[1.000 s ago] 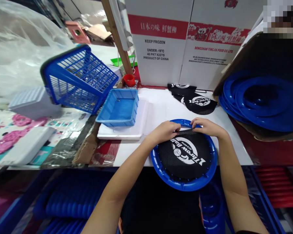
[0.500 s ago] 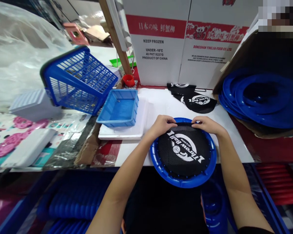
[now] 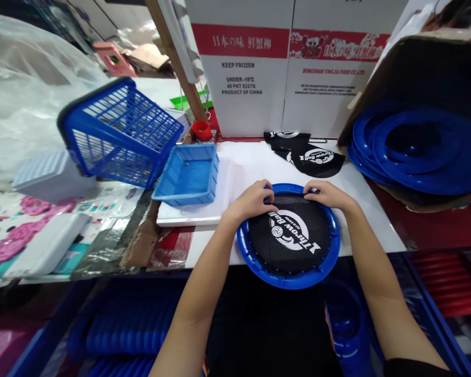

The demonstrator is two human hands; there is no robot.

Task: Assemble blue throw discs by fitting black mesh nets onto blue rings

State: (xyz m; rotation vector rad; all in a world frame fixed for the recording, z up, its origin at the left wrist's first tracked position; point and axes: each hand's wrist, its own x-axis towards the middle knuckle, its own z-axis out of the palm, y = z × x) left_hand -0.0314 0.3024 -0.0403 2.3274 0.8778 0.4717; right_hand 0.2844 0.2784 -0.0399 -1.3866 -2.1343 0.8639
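A round black mesh (image 3: 286, 251) printed "Throw Ball" lies inside a blue plastic ring (image 3: 288, 281) at the front edge of the table. My left hand (image 3: 255, 200) has its fingers curled over the upper-left rim, gripping the mesh edge there. At the top right, my right hand (image 3: 326, 193) pinches the mesh edge against the ring with thumb and fingertips. Small pegs or knots show along the lower inner rim. Beyond the ring lie more printed black mesh pieces (image 3: 317, 159), partly overlapping.
On the left are a light blue tray (image 3: 186, 199) on a white slab and a tilted blue basket (image 3: 120, 131). To the right, an open carton holds stacked blue rings (image 3: 424, 180). White printed cartons (image 3: 243, 112) stand behind. A red cup (image 3: 202, 129) is near the post.
My left hand has shifted left along the rim, its fingers more spread over the mesh edge. My right hand stays at the upper right. The view has shifted slightly.
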